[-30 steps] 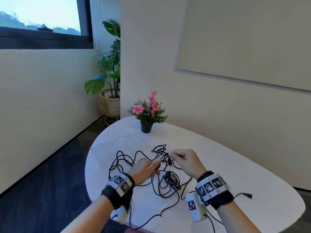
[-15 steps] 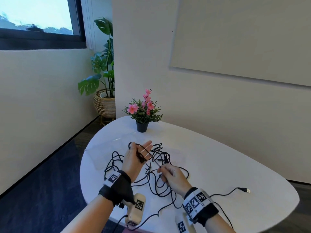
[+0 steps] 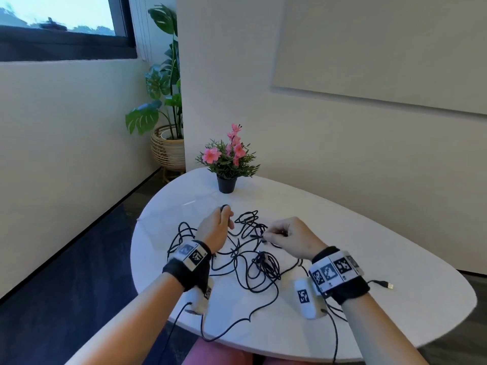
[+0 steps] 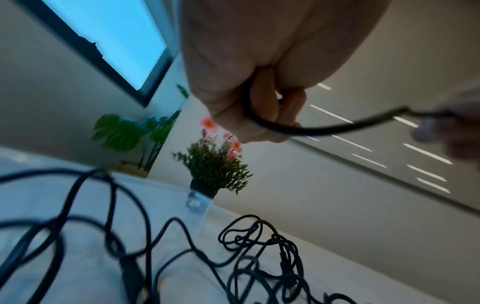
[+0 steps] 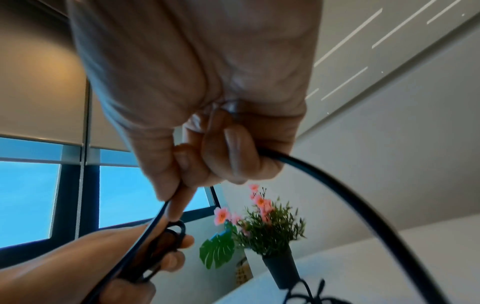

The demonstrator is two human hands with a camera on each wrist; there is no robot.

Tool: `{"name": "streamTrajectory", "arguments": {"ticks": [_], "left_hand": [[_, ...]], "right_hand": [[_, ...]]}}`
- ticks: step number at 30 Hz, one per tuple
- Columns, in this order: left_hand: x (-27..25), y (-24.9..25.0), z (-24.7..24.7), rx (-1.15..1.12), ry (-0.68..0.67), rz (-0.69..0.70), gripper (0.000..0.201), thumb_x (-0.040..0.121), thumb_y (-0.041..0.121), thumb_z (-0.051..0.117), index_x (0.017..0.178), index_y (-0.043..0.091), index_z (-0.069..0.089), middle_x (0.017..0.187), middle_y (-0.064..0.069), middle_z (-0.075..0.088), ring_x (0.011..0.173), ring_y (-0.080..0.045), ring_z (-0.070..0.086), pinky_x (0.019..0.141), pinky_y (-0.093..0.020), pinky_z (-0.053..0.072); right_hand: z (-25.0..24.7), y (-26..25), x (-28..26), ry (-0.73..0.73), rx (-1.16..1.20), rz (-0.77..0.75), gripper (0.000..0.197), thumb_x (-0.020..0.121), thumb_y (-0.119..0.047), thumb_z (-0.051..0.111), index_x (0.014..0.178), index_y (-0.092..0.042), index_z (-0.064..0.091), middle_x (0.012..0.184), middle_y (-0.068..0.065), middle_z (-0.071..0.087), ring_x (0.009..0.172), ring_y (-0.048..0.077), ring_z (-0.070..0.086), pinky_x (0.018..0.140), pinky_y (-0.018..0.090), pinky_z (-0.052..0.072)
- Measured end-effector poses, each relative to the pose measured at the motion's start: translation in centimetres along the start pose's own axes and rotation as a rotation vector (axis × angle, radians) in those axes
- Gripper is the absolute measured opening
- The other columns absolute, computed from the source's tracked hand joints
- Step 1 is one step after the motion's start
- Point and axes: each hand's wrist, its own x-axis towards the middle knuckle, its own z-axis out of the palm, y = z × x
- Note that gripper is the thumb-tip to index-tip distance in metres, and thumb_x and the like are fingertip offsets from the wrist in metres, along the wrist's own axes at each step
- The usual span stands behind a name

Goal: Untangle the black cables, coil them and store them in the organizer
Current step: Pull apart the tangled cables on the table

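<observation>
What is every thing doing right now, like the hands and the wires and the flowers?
left hand: grips a cable loop.
right hand: pinches a cable.
black cables: tangled, mostly on the table.
USB plug: lying loose.
flower pot: upright.
table: holds the tangle.
</observation>
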Motion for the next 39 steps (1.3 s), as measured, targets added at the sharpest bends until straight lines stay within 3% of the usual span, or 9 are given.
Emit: {"name": "streamTrajectory", "arguments": {"ticks": [4,8,13,16,22,25,30,36,39], "left_hand": [[0.3,2.0,1.4,0.234,-0.145,0.111,0.051,0.102,0.04,0.02,0.091,0.014,0.062,0.076,0.003,0.067,0.072,-0.016,0.057,0.07,-0.03,0.041],[0.3,1.5,2.5,-0.046,-0.305,0.036,0.065,0.097,0.055,0.018,0.078,0.016,0.067,0.061,0.004,0.062,0.051,-0.009,0.048,0.054,-0.021,0.038],[0.7,0.5,3.4,-0.288,-0.403,0.005,0.025,0.096,0.032,0.052,0.078,0.014,0.055,0.059,0.004,0.045,0.049,-0.01,0.037,0.047,-0.019,0.032],[1.3,-0.4,4.1,-0.482,-0.292,-0.053,0.029,0.1,0.026,0.042,0.075,0.014,0.049,0.06,0.004,0.038,0.052,-0.01,0.036,0.054,-0.024,0.034],[1.5,-1.6,5.3,-0.855,-0.068,-0.185,0.036,0.103,0.029,0.03,0.092,0.011,0.059,0.107,-0.01,0.068,0.106,-0.017,0.063,0.094,-0.035,0.049],[1.7,-2.0,5.5,-0.975,-0.012,-0.213,0.048,0.104,0.033,0.023,0.103,0.001,0.059,0.112,-0.011,0.068,0.109,-0.018,0.064,0.1,-0.037,0.046],[1.8,-1.6,4.3,-1.05,0.249,-0.304,0.031,0.104,0.032,0.027,0.082,0.015,0.041,0.068,0.0,0.05,0.046,-0.008,0.051,0.049,-0.024,0.048],[2.7,-3.1,2.5,-0.282,0.177,-0.229,0.036,0.1,0.04,0.029,0.106,0.011,0.049,0.078,0.002,0.06,0.055,-0.015,0.047,0.051,-0.028,0.037],[1.4,-1.6,3.5,0.21,-0.093,0.004,0.042,0.102,0.034,0.024,0.091,0.012,0.058,0.069,0.004,0.062,0.067,-0.017,0.056,0.066,-0.031,0.041]], "right_hand": [[-0.8,-0.5,2.6,0.083,0.003,-0.045,0.011,0.085,-0.02,0.068,0.083,-0.013,0.076,0.08,0.001,0.073,0.076,0.013,0.066,0.074,0.026,0.052],[-1.0,0.1,4.5,0.129,0.015,-0.054,0.006,0.081,-0.021,0.072,0.079,-0.016,0.075,0.074,0.002,0.071,0.065,0.004,0.059,0.065,0.015,0.045],[0.3,3.0,6.2,0.258,0.126,0.063,0.026,0.073,-0.034,0.079,0.076,-0.009,0.072,0.066,0.0,0.064,0.06,0.007,0.052,0.06,0.019,0.041],[1.2,4.3,6.5,0.308,0.237,0.174,0.029,0.081,-0.036,0.072,0.071,-0.01,0.066,0.047,-0.015,0.052,0.044,-0.001,0.044,0.05,0.015,0.035],[5.0,5.6,6.0,0.245,0.397,0.235,0.017,0.095,-0.023,0.053,0.084,-0.011,0.059,0.06,-0.002,0.054,0.043,0.01,0.042,0.048,0.026,0.038],[7.2,5.8,5.5,0.129,0.317,0.221,0.022,0.096,-0.024,0.05,0.081,-0.013,0.061,0.057,-0.001,0.058,0.044,0.01,0.047,0.051,0.027,0.042],[8.8,5.1,3.4,-0.104,0.272,0.179,0.045,0.097,-0.042,0.045,0.064,-0.018,0.064,0.043,-0.007,0.048,0.041,0.008,0.042,0.053,0.024,0.036],[5.6,4.4,1.6,-0.135,0.053,0.061,0.029,0.095,-0.03,0.053,0.075,-0.018,0.071,0.064,0.022,0.055,0.057,0.021,0.045,0.059,0.03,0.037],[3.8,3.3,2.3,-0.012,0.074,0.013,0.018,0.09,-0.023,0.06,0.078,-0.02,0.073,0.074,0.01,0.069,0.066,0.022,0.058,0.067,0.033,0.047]]}}
